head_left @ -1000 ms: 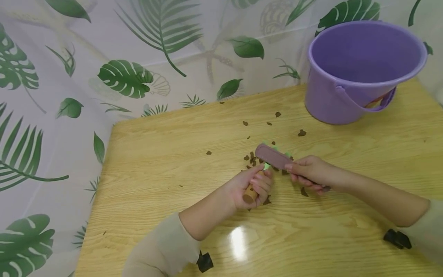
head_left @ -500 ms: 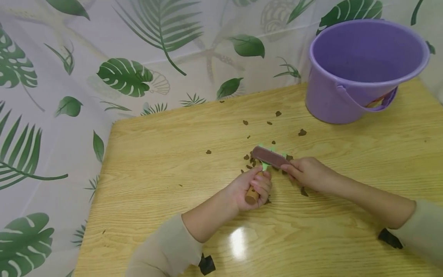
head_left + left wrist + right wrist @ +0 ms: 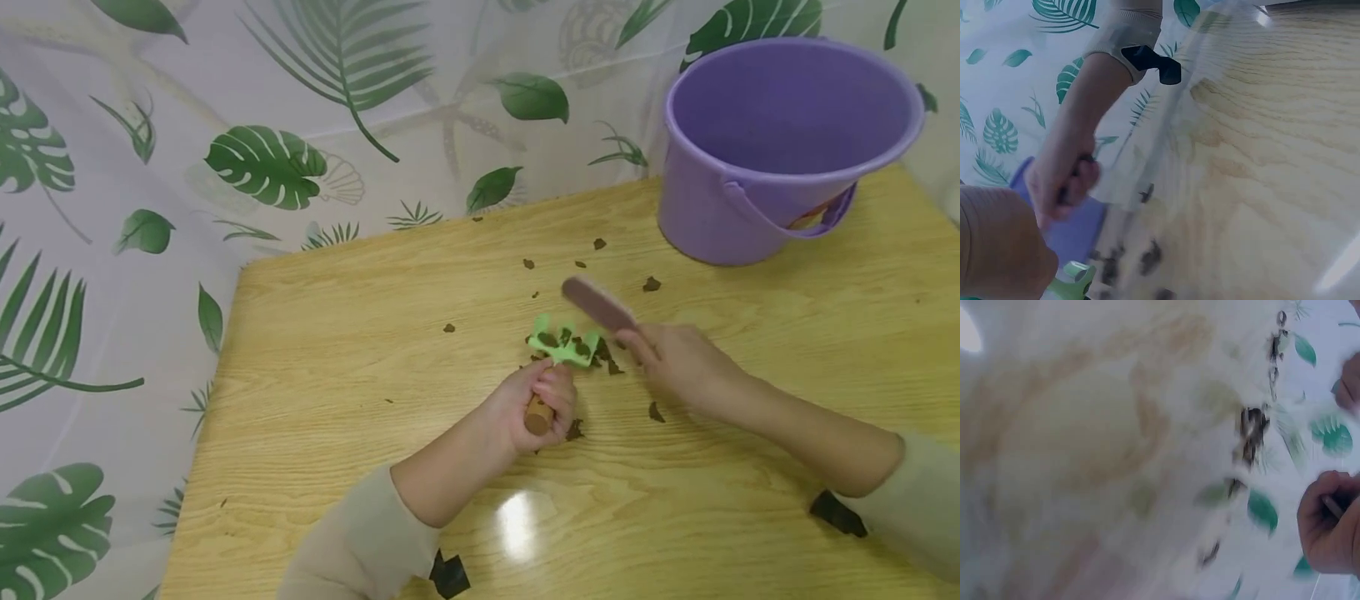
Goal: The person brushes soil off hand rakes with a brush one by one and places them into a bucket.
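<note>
My left hand (image 3: 517,408) grips the brown wooden handle (image 3: 538,417) of a small hand rake. Its light green pronged head (image 3: 562,354) sits low over the table, with dark brown flakes (image 3: 581,346) on and around it. My right hand (image 3: 686,367) holds a flat, pinkish-brown paddle-shaped tool (image 3: 600,302) with a rounded end. That tool is slightly blurred and stands apart from the rake, up and to its right; its exact kind I cannot tell. In the left wrist view, the green rake head (image 3: 1075,281) shows beside my left hand (image 3: 1007,244).
A purple bucket (image 3: 720,208) with a handle stands at the table's back right. More dark flakes (image 3: 652,284) lie scattered on the wooden table (image 3: 322,358). Behind the table hangs a leaf-patterned cloth (image 3: 442,67). Black straps (image 3: 450,575) are at both sleeves.
The paddle-shaped tool has lifted off from over the rake toward the upper right, uncovering the green head. The rake has shifted slightly left, with flakes now visible on its prongs.
</note>
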{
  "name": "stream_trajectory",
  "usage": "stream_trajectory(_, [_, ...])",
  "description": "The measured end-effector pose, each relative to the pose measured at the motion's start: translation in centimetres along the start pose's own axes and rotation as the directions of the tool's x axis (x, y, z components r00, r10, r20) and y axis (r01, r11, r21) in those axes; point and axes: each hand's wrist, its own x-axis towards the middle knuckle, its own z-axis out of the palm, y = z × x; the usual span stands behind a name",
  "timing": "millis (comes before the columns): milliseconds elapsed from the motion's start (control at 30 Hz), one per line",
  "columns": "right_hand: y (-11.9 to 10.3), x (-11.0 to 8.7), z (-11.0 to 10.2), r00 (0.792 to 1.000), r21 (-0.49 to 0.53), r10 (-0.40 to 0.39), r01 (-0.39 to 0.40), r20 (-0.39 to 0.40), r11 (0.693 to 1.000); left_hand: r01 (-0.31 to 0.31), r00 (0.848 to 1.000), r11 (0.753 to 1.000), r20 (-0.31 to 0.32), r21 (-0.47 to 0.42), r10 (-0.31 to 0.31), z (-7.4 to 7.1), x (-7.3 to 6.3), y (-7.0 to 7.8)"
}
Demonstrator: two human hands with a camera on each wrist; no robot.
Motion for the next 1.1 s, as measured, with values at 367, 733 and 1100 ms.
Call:
stream_trajectory(367, [0.8,-0.4,-2.0,0.977,0.312,0.136,-0.183,0.166,0.932,0.005,0.999,1.0,0.031,0.027,-0.006,-1.1,-1.4,0.7])
stream_trajectory(733, [-0.3,-0.4,-1.7,0.897,0.692,-0.117,-0.239,0.425,0.682,0.109,0.99,0.991,0.079,0.073,-0.115,-0.7,-1.6,1.5])
stream_trajectory(1100, [-1.4,-0.5,-0.4,0.771,0.884,-0.444,-0.333,0.456,0.33,0.197,0.968,0.974,0.135,0.115,-0.212,-0.6,-1.4,2.6])
